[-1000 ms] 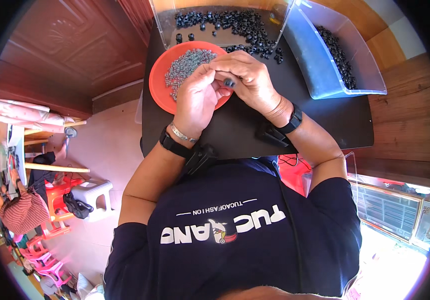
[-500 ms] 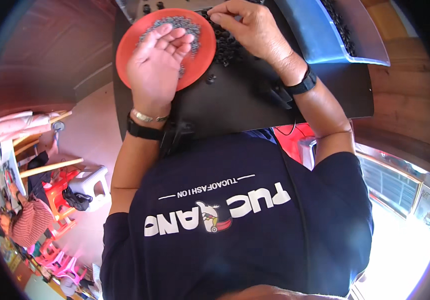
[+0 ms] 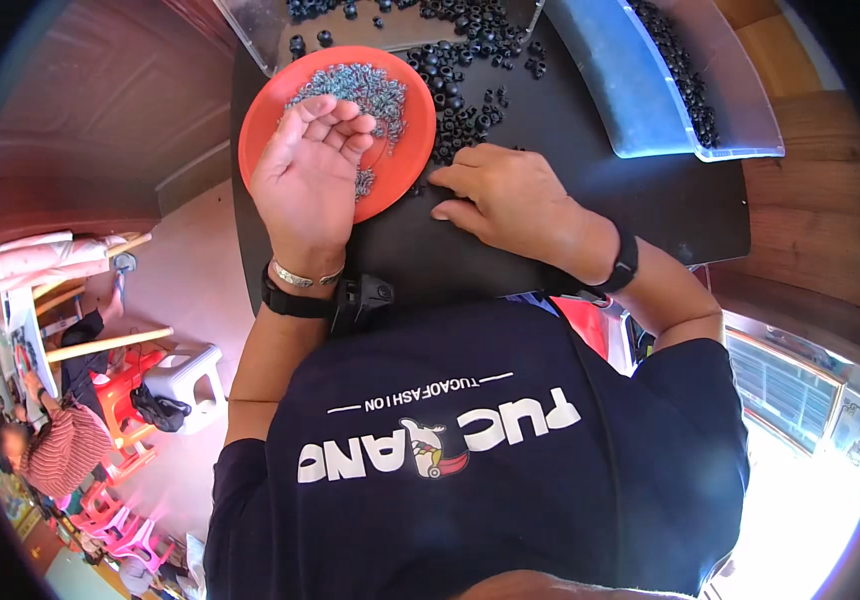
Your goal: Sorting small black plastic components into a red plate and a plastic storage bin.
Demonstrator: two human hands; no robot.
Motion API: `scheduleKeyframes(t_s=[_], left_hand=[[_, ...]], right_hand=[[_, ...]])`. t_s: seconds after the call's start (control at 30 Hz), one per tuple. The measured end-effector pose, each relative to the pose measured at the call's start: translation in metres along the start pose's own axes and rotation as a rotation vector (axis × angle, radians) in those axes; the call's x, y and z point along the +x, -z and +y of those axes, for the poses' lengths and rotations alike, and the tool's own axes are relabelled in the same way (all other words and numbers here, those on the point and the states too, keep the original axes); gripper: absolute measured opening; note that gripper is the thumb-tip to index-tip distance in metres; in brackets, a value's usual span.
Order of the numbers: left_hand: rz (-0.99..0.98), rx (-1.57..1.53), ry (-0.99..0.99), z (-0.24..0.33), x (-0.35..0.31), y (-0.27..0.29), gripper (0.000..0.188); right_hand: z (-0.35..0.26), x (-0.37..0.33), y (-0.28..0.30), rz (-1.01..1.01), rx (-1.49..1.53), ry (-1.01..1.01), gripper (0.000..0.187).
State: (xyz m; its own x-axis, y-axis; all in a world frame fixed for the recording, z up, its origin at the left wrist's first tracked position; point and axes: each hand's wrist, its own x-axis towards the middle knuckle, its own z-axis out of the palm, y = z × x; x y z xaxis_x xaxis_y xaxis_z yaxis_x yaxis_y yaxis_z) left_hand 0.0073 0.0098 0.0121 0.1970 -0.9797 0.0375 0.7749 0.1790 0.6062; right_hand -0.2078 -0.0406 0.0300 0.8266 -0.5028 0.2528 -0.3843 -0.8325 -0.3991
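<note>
The left hand point(image 3: 312, 172) hovers palm-up over the near half of an orange plate point(image 3: 268, 118), its fingers loosely curled and nothing visibly gripped in it. Just beyond those fingertips, on the plate, lies a heap of small silvery-grey screws point(image 3: 362, 88), too many and too small to count; a few more lie under the fingertips.

The right hand point(image 3: 512, 198) lies palm-down on the black tabletop point(image 3: 600, 180) just right of the plate, fingers stretched toward the plate's rim; whether a part is pinched beneath them cannot be told.

Beyond the right hand's fingers, a scatter of small black ring-shaped parts point(image 3: 465, 75) spreads over the table, dozens at least, reaching up against the plate's right edge. Farther right of that hand stands one clear plastic bin point(image 3: 740, 110) with a blue inner side, holding more of the black rings. Each wrist carries a dark band.
</note>
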Motion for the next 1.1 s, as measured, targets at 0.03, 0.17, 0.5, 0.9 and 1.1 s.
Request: scheduleKeyframes(t_s=[0.03,0.17,0.5,0.9,1.1], left_hand=[[-0.027,-0.01,-0.001,0.001,0.0,0.002,0.032],[-0.033,-0.026,0.006,-0.005,0.006,0.003,0.03],[0.09,-0.016,0.09,-0.016,0.008,0.002,0.024],[0.167,0.006,0.058,-0.017,0.012,0.002,0.023],[0.146,-0.023,0.05,-0.016,0.015,0.008,0.025]], right_hand=[[-0.004,0.003,-0.001,0.008,-0.017,0.007,0.024],[-0.011,0.013,-0.008,0.027,0.073,-0.265,0.03],[-0.014,0.01,-0.02,0.058,-0.044,-0.387,0.02],[-0.013,-0.019,0.008,0.169,-0.083,-0.386,0.02],[-0.003,-0.025,0.109,0.659,-0.351,-0.356,0.012]])
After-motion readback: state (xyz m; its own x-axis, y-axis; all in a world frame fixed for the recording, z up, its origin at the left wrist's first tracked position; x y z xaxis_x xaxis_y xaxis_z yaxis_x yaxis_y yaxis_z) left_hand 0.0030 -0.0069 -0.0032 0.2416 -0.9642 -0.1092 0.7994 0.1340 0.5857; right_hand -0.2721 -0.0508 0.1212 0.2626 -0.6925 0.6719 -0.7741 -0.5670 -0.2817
